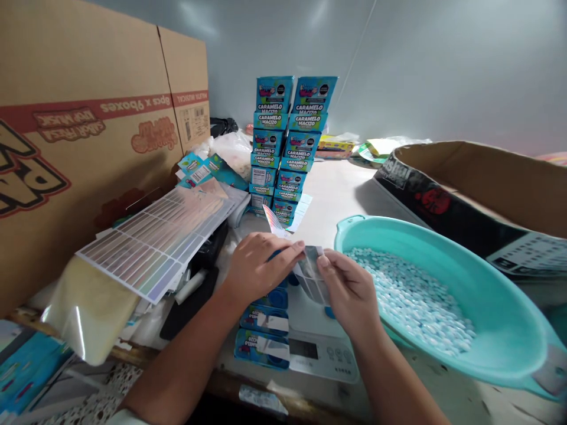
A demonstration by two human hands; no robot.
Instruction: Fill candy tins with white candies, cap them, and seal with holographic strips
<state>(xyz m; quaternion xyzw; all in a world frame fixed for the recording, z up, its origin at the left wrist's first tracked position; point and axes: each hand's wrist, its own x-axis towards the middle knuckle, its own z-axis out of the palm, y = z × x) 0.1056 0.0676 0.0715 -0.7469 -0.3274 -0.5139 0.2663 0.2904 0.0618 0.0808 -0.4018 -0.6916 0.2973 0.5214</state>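
A small silvery label sheet (313, 277) with a grid of cut lines is held between my hands, curving over the kitchen scale (325, 357). My right hand (352, 289) pinches its right edge between thumb and fingers. At the upper left edge of the sheet, the fingertips of my left hand (266, 262) are closed on it; part of that grip is hidden. Beneath my left hand runs a row of small blue candy boxes (262, 349), the nearer ones bearing pale label strips. Another iridescent label sheet (275, 223) sticks up just behind.
Two tall stacks of blue candy boxes (268, 141) stand behind my hands. To the right, a turquoise basin (500, 307) holds wrapped candies (411, 301), near a black open carton (443, 206). At left are a large cardboard box (110, 71) and gridded label sheets (155, 236).
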